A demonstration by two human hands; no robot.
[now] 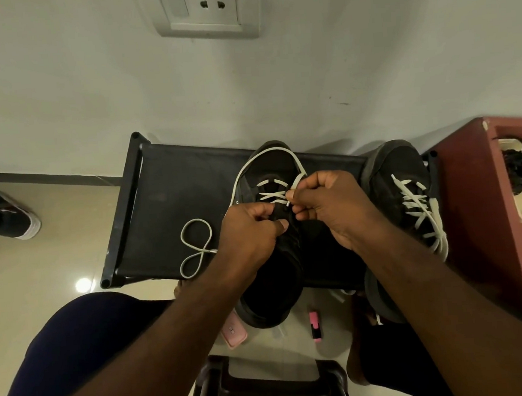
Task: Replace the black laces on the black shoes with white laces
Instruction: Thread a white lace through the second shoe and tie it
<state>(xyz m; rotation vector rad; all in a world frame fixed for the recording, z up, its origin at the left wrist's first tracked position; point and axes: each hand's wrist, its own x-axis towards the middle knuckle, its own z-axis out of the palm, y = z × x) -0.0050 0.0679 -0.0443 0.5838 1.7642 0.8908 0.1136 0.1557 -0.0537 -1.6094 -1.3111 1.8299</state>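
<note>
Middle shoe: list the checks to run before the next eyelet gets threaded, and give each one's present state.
1. Right hand pinches the white lace near its tip: ok.
2. Left hand grips the middle shoe at its eyelet edge: ok.
3. Next eyelet in plain sight: cannot tell, fingers cover it.
4. Free end lies in loose loops on the rack, no knot visible: ok.
5. Middle shoe fully laced: not ok, only the toe rows are crossed.
6. Other shoe laced in white: ok.
</note>
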